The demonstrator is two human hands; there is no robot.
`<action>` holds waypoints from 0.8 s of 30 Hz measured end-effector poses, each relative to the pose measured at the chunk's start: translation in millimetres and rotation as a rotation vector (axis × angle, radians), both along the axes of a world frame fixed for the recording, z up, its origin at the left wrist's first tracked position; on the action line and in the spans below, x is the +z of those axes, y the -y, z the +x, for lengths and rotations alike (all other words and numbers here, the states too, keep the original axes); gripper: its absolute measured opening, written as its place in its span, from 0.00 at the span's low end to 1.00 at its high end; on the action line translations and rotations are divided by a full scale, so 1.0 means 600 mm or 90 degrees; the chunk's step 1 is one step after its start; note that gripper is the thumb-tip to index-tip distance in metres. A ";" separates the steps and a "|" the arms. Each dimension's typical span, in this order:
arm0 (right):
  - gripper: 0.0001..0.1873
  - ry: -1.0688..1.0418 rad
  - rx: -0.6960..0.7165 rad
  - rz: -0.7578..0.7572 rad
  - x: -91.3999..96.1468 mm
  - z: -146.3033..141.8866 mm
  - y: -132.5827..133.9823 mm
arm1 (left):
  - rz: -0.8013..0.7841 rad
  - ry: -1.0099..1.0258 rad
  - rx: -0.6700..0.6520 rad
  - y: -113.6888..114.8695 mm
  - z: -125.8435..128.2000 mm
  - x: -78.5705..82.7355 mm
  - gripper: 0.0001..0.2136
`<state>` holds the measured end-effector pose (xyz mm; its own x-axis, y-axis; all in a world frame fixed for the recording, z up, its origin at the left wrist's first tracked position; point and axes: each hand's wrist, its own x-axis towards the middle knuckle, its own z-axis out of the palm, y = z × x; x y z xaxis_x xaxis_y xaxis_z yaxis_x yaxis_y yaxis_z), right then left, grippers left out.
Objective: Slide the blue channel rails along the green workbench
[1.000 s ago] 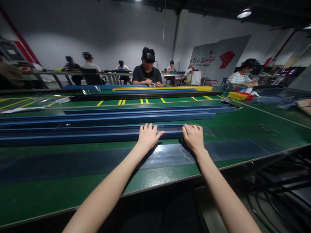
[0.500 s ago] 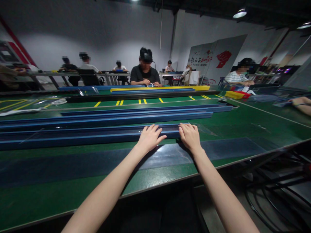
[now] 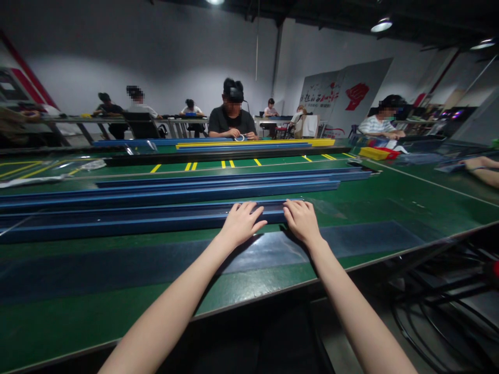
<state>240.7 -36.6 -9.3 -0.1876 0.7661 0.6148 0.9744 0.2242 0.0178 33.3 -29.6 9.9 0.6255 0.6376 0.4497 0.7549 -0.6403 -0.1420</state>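
Note:
A long blue channel strip (image 3: 128, 225) lies across the table in front of me, with clear film along its trough. My left hand (image 3: 242, 223) rests on it near the right end, fingers spread and thumb out to the side. Over the right end of the same strip, my right hand (image 3: 302, 221) has its fingers bent down onto it, and its thumb is mostly hidden. Nearer to me, under my wrists, a flat translucent sheet (image 3: 362, 239) stretches along the table.
More blue strips (image 3: 234, 186) lie just beyond, then a black strip (image 3: 226, 154) and a yellow strip (image 3: 323, 142). A yellow tray (image 3: 372, 152) stands at the back right. Across the green table (image 3: 409, 182) sits a person (image 3: 232, 117); another person's arm (image 3: 483, 171) reaches in at the right.
My right hand has shifted very slightly left, still on the strip's end. A shiny film edge at the left has slid further left. My left hand has barely moved.

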 end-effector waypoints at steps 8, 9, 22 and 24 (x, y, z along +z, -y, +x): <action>0.19 -0.001 0.021 0.003 0.004 -0.003 0.002 | -0.035 -0.004 -0.014 0.002 0.001 0.004 0.19; 0.20 -0.009 -0.002 0.010 0.004 -0.002 0.002 | -0.033 0.001 -0.008 0.002 0.001 0.005 0.19; 0.19 -0.025 -0.104 0.027 0.002 0.011 0.000 | -0.009 0.013 0.083 0.003 -0.004 0.015 0.19; 0.18 -0.010 -0.038 0.011 0.002 0.007 0.001 | -0.003 0.008 0.040 0.002 -0.003 0.010 0.18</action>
